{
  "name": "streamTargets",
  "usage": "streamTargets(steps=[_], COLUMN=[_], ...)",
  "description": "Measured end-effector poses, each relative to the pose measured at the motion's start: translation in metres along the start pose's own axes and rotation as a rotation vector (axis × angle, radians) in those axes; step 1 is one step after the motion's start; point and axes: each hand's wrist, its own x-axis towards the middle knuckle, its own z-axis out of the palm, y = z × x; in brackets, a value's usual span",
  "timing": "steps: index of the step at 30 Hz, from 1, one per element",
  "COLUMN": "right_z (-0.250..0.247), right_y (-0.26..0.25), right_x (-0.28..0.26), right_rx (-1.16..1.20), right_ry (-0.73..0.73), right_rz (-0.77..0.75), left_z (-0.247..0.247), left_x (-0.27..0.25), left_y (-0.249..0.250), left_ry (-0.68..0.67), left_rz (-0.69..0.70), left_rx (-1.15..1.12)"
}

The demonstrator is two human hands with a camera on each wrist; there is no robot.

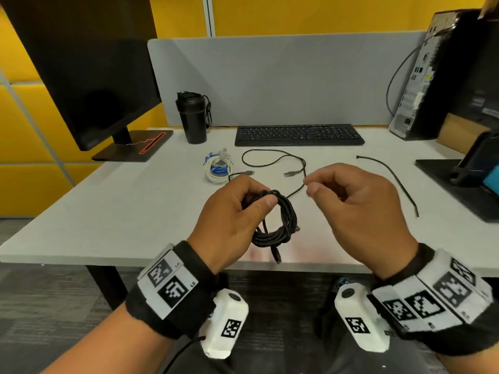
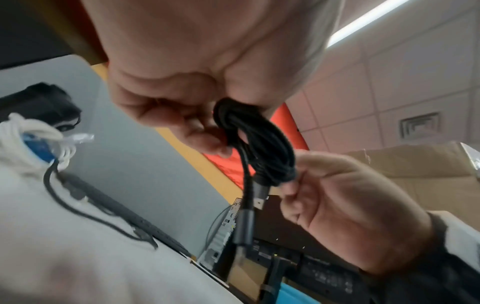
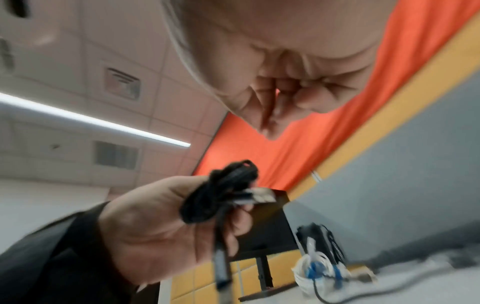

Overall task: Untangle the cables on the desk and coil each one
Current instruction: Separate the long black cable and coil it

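Observation:
My left hand (image 1: 259, 202) grips a coiled black braided cable (image 1: 280, 225) above the desk's front edge, thumb over the top of the loops. One plug (image 1: 276, 256) hangs below the coil. The coil (image 2: 270, 148) also shows in the left wrist view, and in the right wrist view the coil (image 3: 207, 201) has a USB plug sticking out. My right hand (image 1: 310, 184) hovers just right of the coil, fingers curled, thumb against the index finger. In the right wrist view nothing shows between those fingers (image 3: 270, 123). A thin black USB cable (image 1: 270, 151) lies loose on the desk behind, passing close by that fingertip.
A coiled white and blue cable bundle (image 1: 217, 170) lies at left-centre. Another black cable (image 1: 391, 174) lies to the right. At the back stand a keyboard (image 1: 299, 134), a black bottle (image 1: 193, 117), a monitor (image 1: 81, 71) and a PC tower (image 1: 432, 76). A black stand (image 1: 459, 182) sits at right.

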Motion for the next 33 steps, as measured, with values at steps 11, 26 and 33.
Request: streamTargets(steps=[11,26,33], right_z=[0.025,-0.006,-0.011], right_y=[-0.009,0.011,0.014], right_x=[-0.030,0.008,0.012], right_rx=[-0.099,0.633,0.611], right_ry=[-0.189,-0.328,-0.542], right_rz=[-0.039,0.320,0.267], left_z=[0.003,0.009,0.008], left_x=[0.000,-0.005,-0.007], left_y=[0.010,0.005,0.006], left_ry=[-0.059,-0.295,-0.266], left_rz=[-0.399,-0.125,0.041], left_rx=[-0.894,-0.228,0.004])
